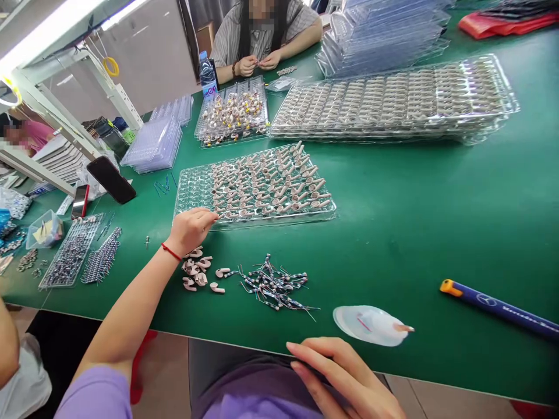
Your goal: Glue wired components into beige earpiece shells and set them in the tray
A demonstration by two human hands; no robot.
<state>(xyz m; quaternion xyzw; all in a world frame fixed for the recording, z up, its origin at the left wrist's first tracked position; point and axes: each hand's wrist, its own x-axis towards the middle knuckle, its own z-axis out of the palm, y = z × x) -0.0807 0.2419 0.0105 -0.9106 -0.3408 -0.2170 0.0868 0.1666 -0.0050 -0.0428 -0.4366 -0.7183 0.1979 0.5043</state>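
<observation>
My left hand point(192, 228) reaches over the front edge of a clear plastic tray point(192, 189), its fingers pinched at a beige earbud shell in the front row. Rows of such shells fill the tray's middle and right; its left columns are bare. Below my wrist lies a small pile of loose earbud shells point(198, 269). Beside them is a heap of small wired parts point(275, 283) with thin leads. My right hand point(347, 378) hovers near the table's front edge, fingers apart and holding nothing. Closest to it is a whitish oval dish point(367, 326) with a small brownish tip sticking out.
A blue pen-shaped tool point(502, 308) lies at right. Stacked full trays point(393, 105), a tray of mixed parts point(236, 113) and a water bottle point(208, 75) stand farther back. Another person point(262, 41) works opposite. Phones point(111, 179) and a parts tray point(72, 250) are at left.
</observation>
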